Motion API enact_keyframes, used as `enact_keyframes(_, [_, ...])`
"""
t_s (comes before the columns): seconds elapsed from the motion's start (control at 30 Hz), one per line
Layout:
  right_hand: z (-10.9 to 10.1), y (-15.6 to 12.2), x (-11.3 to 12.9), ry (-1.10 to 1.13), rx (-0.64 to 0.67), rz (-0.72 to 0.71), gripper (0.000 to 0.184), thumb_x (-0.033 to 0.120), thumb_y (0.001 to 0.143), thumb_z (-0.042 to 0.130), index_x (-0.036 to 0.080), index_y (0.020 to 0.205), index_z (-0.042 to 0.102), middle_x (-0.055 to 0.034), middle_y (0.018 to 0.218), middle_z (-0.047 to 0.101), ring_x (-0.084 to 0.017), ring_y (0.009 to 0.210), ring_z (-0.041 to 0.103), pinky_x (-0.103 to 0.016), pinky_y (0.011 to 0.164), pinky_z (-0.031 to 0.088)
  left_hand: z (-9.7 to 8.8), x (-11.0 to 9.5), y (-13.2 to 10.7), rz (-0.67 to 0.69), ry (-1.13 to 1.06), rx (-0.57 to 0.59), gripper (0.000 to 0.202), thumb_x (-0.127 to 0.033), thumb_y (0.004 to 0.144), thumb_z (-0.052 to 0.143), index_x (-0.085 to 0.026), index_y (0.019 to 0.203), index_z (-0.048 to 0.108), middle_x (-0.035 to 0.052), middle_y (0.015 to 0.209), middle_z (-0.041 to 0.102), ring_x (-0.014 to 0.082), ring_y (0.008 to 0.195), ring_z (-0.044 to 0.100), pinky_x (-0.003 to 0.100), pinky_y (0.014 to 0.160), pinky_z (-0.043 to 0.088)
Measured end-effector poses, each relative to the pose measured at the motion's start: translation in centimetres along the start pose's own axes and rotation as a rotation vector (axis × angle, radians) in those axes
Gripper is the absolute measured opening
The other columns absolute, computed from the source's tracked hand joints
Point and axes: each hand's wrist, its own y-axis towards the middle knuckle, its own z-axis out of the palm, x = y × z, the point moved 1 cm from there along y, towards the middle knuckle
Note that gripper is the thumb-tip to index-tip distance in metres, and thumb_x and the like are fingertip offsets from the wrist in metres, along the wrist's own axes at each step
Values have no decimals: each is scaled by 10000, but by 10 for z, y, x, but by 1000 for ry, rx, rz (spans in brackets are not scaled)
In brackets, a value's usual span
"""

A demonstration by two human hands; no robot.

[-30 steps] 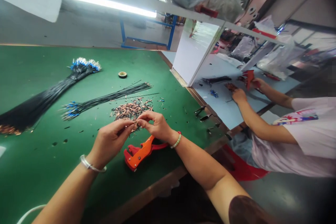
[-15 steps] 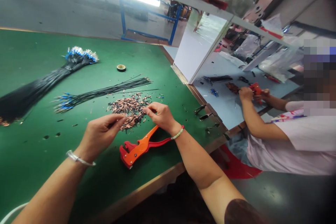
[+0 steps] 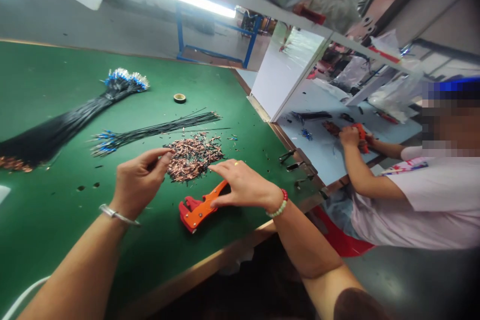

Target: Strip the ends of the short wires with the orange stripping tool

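Note:
My left hand (image 3: 140, 175) is closed in a pinch at the left edge of a pile of copper and black wire scraps (image 3: 193, 155); whatever its fingertips hold is too small to make out. My right hand (image 3: 243, 184) is open, thumb and fingers apart, over the handles of an orange and red wire stripper (image 3: 200, 212) lying on the green tabletop (image 3: 157, 255). The hand hides most of the handles. Behind the scraps lies a thin bundle of black wires (image 3: 165, 129) with blue ends.
A thick bundle of black wires (image 3: 75, 120) lies at the left, and a tape roll (image 3: 179, 98) sits farther back. Metal clips (image 3: 294, 166) are at the table's right edge. Beyond a white divider (image 3: 279, 77), a co-worker's hand (image 3: 349, 137) is at an orange tool (image 3: 360, 135).
My right hand has left its pinch at the scraps, moved toward me and spread over the wire stripper's handles. My left hand stays pinched by the pile. The view has shifted slightly.

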Motion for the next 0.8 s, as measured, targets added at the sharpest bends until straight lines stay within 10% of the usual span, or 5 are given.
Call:
enact_keyframes(0.27, [46, -30, -13, -147, -46, -58, 646, 630, 930, 714, 92, 1284, 679, -224, 1215, 682, -358, 1192, 621, -563, 1121, 455, -2, -9, 0, 49, 38, -50, 362, -469, 908, 518, -217, 978, 768, -11, 623, 630, 143, 533, 512, 290, 580, 388])
enact_keyframes(0.47, [20, -3, -21, 802, -265, 106, 664, 767, 988, 472, 170, 1234, 632, -156, 1156, 692, -271, 1054, 671, -476, 988, 567, -5, -9, 2, 132, -45, -40, 325, -455, 921, 558, -217, 991, 768, 15, 797, 673, 145, 643, 530, 281, 630, 441])
enact_keyframes(0.6, [-2, 36, -10, 1440, -134, 98, 565, 654, 974, 556, 213, 1326, 571, -124, 1176, 693, -252, 1000, 714, -472, 932, 616, -7, -10, 5, 203, -89, -55, 292, -424, 949, 579, -220, 1002, 780, 16, 819, 611, 136, 665, 515, 273, 630, 444])
enact_keyframes(0.8, [20, 57, -10, 1763, 40, 120, 428, 344, 835, 654, 167, 1224, 624, -90, 999, 724, -258, 915, 718, -506, 922, 616, -12, -12, 3, 219, -51, -93, 253, -392, 957, 618, -208, 982, 790, 6, 809, 589, 121, 644, 505, 277, 625, 449])
